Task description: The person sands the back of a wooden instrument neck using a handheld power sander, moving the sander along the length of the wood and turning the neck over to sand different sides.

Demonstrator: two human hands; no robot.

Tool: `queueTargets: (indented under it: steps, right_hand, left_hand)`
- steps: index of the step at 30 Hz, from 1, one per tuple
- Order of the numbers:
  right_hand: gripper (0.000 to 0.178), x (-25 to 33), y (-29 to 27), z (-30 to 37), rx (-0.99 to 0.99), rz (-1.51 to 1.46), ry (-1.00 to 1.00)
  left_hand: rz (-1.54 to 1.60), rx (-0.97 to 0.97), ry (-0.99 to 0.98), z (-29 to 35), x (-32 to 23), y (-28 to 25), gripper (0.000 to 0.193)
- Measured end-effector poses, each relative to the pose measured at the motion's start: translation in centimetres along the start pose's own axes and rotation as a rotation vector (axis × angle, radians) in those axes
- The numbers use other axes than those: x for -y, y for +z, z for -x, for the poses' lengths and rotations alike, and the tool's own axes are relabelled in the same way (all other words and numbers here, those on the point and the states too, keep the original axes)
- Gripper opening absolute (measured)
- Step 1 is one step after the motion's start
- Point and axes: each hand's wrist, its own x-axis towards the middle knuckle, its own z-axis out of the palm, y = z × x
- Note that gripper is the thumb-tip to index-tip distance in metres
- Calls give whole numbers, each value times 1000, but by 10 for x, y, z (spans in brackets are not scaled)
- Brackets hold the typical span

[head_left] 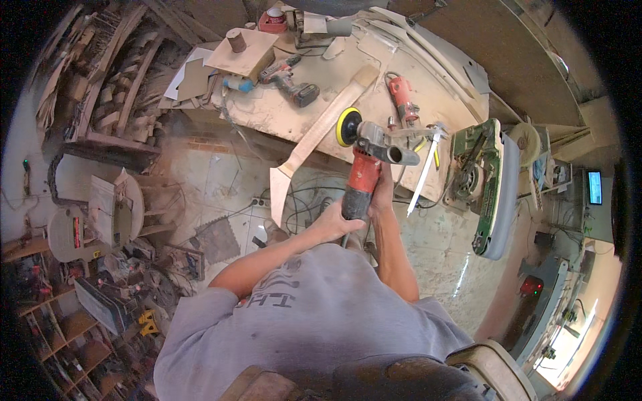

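In front of my chest I hold a red and black angle sander (364, 175) upright. My left hand (334, 222) is wrapped round its black rear end. Along the right side of its body, my right hand (382, 194) is closed on it, its fingers partly hidden behind the tool. A round black pad with a yellow edge (348, 127) sits at the sander's head and faces left. Beyond it, a long shaped wooden piece (321, 127) lies across the workbench (267, 120). Its flared near end juts past the bench's front edge, apart from the pad.
A cordless drill (291, 83) and a second red power tool (402, 97) lie on the bench. A caliper (426, 167) rests at the right edge, near a green belt sander (485, 187). Cables (304, 194) trail over the floor. Wood offcuts (124, 100) fill a left rack.
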Motion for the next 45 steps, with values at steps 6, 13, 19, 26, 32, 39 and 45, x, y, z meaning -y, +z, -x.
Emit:
queueTargets:
  steps: [6, 13, 19, 26, 32, 39, 45]
  right_hand:
    - [73, 20, 4, -3, 94, 29, -6]
    - [66, 14, -1, -13, 32, -43, -64]
    - [70, 15, 7, -5, 65, 31, -139]
    - [51, 4, 34, 24, -42, 265, -286]
    - [42, 28, 18, 29, -206, 675, -269]
    - [32, 35, 23, 53, -171, 898, -148]
    - [57, 3, 11, 54, -117, 1265, -100]
  left_hand:
    - [-17, -39, -50, -22, 8, -2, 54]
    - [-42, 32, -52, -26, -7, -3, 71]
    - [-122, 31, 45, -24, 1, -14, 77]
    - [-201, 125, 20, -9, -5, -37, 78]
    - [-406, -620, 61, 4, 49, -117, 73]
    - [579, -289, -445, 10, 121, -188, 50]
    - [227, -515, -262, 21, 131, -157, 30]
